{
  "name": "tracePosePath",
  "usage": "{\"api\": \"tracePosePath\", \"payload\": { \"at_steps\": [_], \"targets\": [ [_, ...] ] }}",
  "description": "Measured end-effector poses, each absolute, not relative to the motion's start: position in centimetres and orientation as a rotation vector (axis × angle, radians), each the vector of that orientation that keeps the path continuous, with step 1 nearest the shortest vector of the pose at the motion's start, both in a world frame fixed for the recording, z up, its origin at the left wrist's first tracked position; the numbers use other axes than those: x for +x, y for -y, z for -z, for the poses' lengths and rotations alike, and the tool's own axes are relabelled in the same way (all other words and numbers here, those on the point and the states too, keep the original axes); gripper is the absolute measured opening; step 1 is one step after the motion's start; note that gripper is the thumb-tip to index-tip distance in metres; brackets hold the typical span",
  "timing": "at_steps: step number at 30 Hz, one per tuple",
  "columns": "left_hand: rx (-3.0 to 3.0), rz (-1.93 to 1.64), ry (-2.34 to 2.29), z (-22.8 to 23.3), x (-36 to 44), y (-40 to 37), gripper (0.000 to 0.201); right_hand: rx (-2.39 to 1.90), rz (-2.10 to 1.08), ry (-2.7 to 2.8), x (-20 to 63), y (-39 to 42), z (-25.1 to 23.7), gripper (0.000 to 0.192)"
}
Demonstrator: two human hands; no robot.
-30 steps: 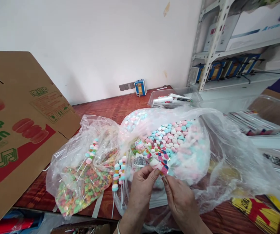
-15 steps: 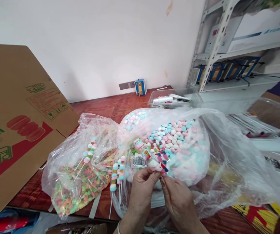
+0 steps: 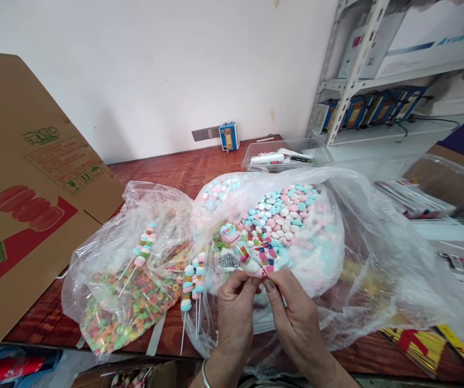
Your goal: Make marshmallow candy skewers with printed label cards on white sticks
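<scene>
my left hand [image 3: 235,315] and right hand [image 3: 296,323] meet low in front of me, fingertips pressed together on the near end of a small printed candy packet [image 3: 248,253]; both pinch it, thumbs and forefingers closed on its edge. the packet lies tilted away from me, its far end with a pink and blue label resting on the big clear bag of pastel candies [image 3: 292,226], which bulges just beyond my knuckles and spreads loose plastic off to the right. just left of my left hand lie finished candy skewers [image 3: 191,283], sticks pointing toward me. further left sits a second clear bag of coloured ring candies [image 3: 134,302] with another skewer on top of it. all of this rests on a reddish wooden table [image 3: 191,170]. a brown cardboard box [image 3: 25,178] leans at the left edge. at the back stand a clear plastic tray [image 3: 286,153], a small blue device [image 3: 229,136] against the white wall, and metal shelving [image 3: 357,64] to the right
</scene>
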State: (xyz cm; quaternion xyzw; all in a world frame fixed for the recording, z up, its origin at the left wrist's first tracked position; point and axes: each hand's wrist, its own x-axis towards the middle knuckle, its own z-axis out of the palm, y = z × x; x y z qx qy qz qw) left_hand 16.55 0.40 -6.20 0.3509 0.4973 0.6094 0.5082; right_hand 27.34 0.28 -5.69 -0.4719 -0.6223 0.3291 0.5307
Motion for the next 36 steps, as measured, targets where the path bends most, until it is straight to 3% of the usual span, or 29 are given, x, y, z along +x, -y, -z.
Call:
{"api": "tracePosePath", "payload": {
  "at_steps": [6,11,19,30,34,36],
  "targets": [
    [0.889,-1.470,-1.107,6.8,16.1,-0.8,0.008,-0.867,-1.938,0.863,27.9,-1.3,5.3,0.030],
    [0.672,-1.310,-0.866,7.3,15.8,-0.9,0.020,-0.755,-2.172,0.695,29.1,-1.7,4.8,0.034],
    [0.559,-1.335,-0.909,5.7,16.4,-0.4,0.022,-0.928,-1.932,1.172,28.6,-1.4,5.3,0.036],
    [0.770,-1.649,-0.989,4.1,8.4,0.1,0.016,-1.212,-1.198,1.660,35.3,4.6,4.8,0.015],
    [0.827,-1.338,-0.796,4.5,8.5,3.2,0.015,-1.307,-1.391,1.985,38.8,8.8,4.7,0.033],
    [0.828,-1.035,-0.643,4.9,10.5,4.6,0.016,-1.539,-1.127,1.949,39.0,8.8,5.7,0.028]
  ]
}}
